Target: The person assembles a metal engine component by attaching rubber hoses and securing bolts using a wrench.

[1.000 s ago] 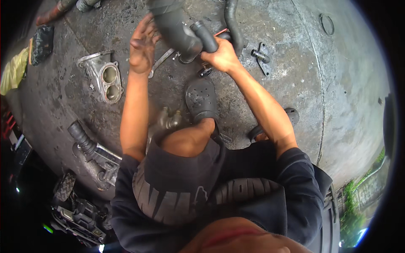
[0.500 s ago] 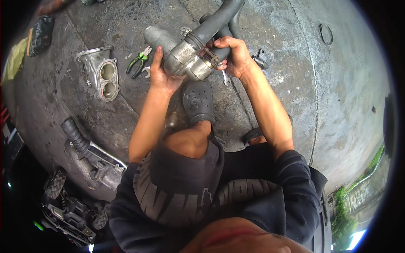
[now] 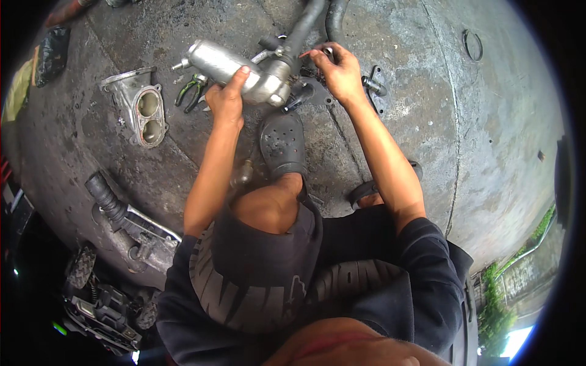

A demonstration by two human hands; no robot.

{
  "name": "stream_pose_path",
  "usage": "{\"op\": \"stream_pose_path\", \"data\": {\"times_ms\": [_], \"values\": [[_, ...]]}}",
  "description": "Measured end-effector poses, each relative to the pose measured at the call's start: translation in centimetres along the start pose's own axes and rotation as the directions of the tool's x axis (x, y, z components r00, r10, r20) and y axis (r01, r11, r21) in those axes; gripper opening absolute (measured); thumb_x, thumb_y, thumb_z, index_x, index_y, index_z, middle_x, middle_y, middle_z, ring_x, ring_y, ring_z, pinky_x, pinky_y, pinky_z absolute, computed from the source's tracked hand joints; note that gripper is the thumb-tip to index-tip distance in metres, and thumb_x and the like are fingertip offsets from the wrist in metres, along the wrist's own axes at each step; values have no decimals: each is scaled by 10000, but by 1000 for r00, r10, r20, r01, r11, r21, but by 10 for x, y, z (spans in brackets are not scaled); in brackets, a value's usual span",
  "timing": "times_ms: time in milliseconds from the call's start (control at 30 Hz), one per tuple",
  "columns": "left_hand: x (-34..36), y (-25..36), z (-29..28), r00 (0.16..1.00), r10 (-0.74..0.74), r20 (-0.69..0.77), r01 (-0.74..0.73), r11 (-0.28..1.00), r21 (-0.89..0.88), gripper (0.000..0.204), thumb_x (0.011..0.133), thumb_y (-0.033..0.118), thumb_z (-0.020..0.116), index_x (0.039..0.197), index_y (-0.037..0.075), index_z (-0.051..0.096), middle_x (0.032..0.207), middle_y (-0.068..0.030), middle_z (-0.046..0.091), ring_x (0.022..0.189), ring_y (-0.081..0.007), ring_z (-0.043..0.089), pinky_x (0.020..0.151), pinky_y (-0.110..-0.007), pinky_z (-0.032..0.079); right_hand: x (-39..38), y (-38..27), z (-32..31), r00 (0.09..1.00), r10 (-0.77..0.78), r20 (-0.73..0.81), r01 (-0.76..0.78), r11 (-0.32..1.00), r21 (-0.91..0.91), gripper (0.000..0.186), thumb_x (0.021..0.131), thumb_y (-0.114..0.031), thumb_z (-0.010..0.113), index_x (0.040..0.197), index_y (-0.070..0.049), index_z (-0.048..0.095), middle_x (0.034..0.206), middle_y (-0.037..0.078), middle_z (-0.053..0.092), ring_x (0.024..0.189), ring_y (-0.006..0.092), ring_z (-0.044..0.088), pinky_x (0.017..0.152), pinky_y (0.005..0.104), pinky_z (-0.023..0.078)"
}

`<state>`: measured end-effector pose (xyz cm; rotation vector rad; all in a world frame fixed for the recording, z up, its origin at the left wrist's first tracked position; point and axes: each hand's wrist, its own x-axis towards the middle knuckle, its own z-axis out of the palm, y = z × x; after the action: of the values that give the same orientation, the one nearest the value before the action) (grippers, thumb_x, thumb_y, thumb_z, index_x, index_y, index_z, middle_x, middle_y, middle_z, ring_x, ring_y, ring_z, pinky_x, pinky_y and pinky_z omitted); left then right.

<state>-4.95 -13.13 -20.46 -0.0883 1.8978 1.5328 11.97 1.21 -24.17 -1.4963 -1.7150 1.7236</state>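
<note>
My left hand [image 3: 227, 102] is wrapped round a silver cylindrical metal housing [image 3: 223, 64], thumb on top. A nozzle sticks out of its left end, and a dark rubber hose [image 3: 300, 33] runs up from its right end. To the right of the housing, my right hand [image 3: 342, 72] has its fingers curled in a pinch near the hose. A thin reddish piece shows at its fingertips, too small to name. Below that hand, a flat grey plate and a dark stub [image 3: 299, 97] are partly covered. Green-and-black pliers [image 3: 190, 91] lie under the housing's left side.
A flanged metal casting [image 3: 148, 125] with two round openings lies on the left. A bracket with a dark stub [image 3: 376, 86] sits right of my hand; a ring clamp [image 3: 472, 46] lies far right. Lower left are a hose-and-metal assembly [image 3: 146, 238] and a black wheeled toy-like vehicle [image 3: 101, 311].
The housing has rolled and shifted left and slightly down, showing its long silver cylinder and nozzle. My right hand has moved off the housing's fittings and slightly upward.
</note>
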Motion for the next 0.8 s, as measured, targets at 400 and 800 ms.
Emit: {"op": "stream_pose_path", "data": {"times_ms": [400,800], "values": [[-9,20,15,905,350,242,-422,812,404,473,648,311,937,868,-53,730,826,-112,740,735,-171,689,720,-318,549,5,-30,-15,954,-174,245,231,945,-232,321,859,-277,756,988,10,694,814,162,710,763,286,695,711,403,514],[0,23,8,892,368,265,-452,765,460,486,633,327,944,847,-54,731,811,-104,743,709,-173,690,700,-320,549,4,-24,-16,860,-462,217,507,825,-251,284,821,-210,808,938,5,664,795,130,693,718,198,666,676,349,511]]}}
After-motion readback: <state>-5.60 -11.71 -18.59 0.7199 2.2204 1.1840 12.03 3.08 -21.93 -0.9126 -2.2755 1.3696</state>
